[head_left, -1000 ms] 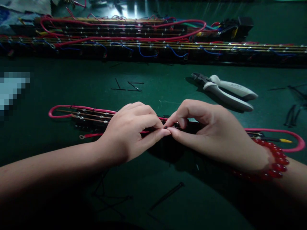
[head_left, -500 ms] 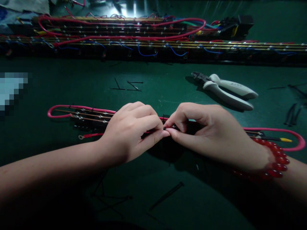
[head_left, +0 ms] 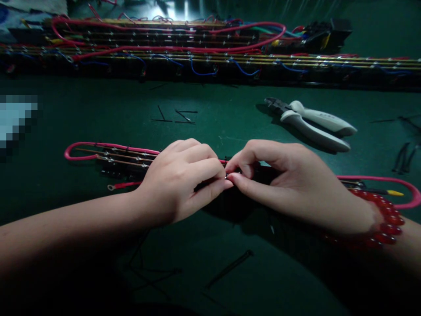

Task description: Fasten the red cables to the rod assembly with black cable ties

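My left hand (head_left: pixel 184 177) and my right hand (head_left: pixel 283 175) meet fingertip to fingertip over the middle of a wired bar assembly (head_left: pixel 128 158). Both are closed in a pinch. A tiny dark piece with a bright glint shows between the tips, too small to name. The assembly has thin copper-coloured rods on a black body, mostly covered by my hands. Along it runs a thick red cable (head_left: pixel 131 149) that loops at both ends and has black ties around it. Its ring terminal (head_left: pixel 111 187) pokes out at left. A yellow-tipped lead (head_left: pixel 394 193) shows by my right wrist.
Pliers with white handles (head_left: pixel 319 125) lie beyond my right hand. Black cable ties (head_left: pixel 228 270) are scattered in front, with more at right (head_left: pixel 406 158). Short black offcuts (head_left: pixel 174 115) lie behind my hands. A long wired assembly (head_left: pixel 210 61) spans the back of the green table.
Both hands keep almost the same pinch, with only slight shifts at the fingertips. The glint between them shows more clearly now. The view has moved slightly.
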`<state>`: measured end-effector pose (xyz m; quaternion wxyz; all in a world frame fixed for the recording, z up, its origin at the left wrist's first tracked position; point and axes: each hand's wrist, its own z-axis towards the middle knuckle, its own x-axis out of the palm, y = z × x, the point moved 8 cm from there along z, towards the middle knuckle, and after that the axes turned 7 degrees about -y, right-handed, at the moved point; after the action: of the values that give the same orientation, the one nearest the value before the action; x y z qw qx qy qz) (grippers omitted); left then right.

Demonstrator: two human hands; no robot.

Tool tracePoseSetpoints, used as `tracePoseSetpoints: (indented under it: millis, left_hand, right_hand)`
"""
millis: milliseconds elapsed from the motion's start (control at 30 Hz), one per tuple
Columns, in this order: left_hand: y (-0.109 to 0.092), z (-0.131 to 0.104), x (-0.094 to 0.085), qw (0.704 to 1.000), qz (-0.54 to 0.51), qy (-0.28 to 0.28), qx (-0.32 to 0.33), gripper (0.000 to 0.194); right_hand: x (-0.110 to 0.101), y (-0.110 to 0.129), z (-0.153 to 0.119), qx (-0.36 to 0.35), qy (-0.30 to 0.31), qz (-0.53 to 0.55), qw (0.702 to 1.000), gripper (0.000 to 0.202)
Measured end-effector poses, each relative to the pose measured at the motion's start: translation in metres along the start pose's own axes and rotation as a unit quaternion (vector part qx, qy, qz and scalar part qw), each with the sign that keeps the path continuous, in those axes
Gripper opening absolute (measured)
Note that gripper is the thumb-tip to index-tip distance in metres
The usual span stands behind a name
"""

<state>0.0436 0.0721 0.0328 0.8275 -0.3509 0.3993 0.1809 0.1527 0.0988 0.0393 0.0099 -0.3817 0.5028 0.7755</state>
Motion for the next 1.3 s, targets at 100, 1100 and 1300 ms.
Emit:
tracePoseSetpoints:
  millis: [100, 1100, 1300]
  left_hand:
    - [0.0001, -0.0002, 0.0002, 1.0, 0.0, 0.001, 0.0, 0.022]
    - [-0.0082, -0.0011, -0.0008, 0.998, 0.049, 0.0, 0.049, 0.017]
    - [-0.0094, -0.001, 0.0, 0.996, 0.062, -0.002, 0.062, 0.017]
  right_hand:
    - [0.0, 0.0004, -0.0009, 0.002, 0.002, 0.002, 1.0, 0.004]
    - [0.0026, -0.0013, -0.0015, 0.013, 0.016, 0.011, 1.0, 0.009]
    - [0.0021, -0.0012, -0.0013, 0.008, 0.018, 0.012, 1.0, 0.011]
